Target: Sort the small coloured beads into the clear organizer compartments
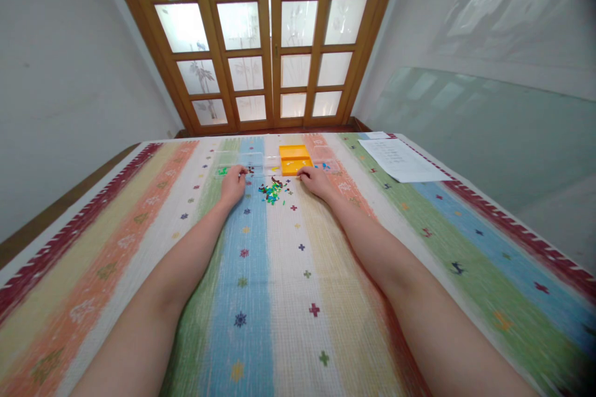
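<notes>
A loose pile of small green, blue, yellow and dark pieces point(273, 191) lies on the striped tablecloth between my hands. My left hand point(233, 185) is at the left, its fingers pinched together beside a few dark brown pieces point(251, 170). My right hand point(316, 183) has its fingertips drawn together at the front right corner of an open yellow box point(295, 152). Whatever either pinch holds is too small to make out. Green pieces point(222, 170) sit in a clear container left of my left hand. Blue pieces point(322, 166) lie just beyond my right hand.
Clear, lidded-looking plastic containers point(233, 158) flank the yellow box. A printed white sheet point(403, 160) lies at the right of the striped tablecloth point(288, 322). Past the far table edge stand wooden doors with glass panes point(295, 43). A glass panel point(488, 130) leans along the right wall.
</notes>
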Motion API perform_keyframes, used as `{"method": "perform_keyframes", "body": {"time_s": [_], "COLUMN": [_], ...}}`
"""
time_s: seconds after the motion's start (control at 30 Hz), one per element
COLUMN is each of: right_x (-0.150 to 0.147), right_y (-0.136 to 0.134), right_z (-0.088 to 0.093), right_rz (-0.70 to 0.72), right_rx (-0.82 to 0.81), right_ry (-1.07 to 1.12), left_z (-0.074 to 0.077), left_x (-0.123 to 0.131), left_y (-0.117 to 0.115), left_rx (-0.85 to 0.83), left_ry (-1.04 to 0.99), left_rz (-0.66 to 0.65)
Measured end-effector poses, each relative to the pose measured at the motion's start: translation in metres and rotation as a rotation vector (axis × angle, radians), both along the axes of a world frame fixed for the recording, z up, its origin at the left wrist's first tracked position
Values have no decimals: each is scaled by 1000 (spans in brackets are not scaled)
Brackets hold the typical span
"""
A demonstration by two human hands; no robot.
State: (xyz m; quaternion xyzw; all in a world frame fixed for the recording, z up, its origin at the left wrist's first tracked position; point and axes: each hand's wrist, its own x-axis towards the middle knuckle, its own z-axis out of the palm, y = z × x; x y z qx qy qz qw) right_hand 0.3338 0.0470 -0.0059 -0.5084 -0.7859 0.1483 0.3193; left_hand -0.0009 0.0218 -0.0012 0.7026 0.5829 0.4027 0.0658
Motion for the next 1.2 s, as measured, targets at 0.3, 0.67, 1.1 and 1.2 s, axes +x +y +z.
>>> {"method": "perform_keyframes", "body": {"time_s": [0.3,0.67,1.1,1.2], "right_x": [-1,-1,-1,-1], "right_y": [-2,-3,0,-1], "right_z": [3,5,1,2], "right_rz": [-1,-3,11,2], "right_rx": [2,-11,-5,-19], "right_ry": [2,-10,-1,-13], "left_z": [-8,-1,7,7], "left_x": [-9,-3,7,10], "left_y": [9,4,-10,-12], "left_rx": [-20,-96,-81,-115], "left_ry": [-124,-41,131,201], "left_rz": [51,-15,-178,-268]}}
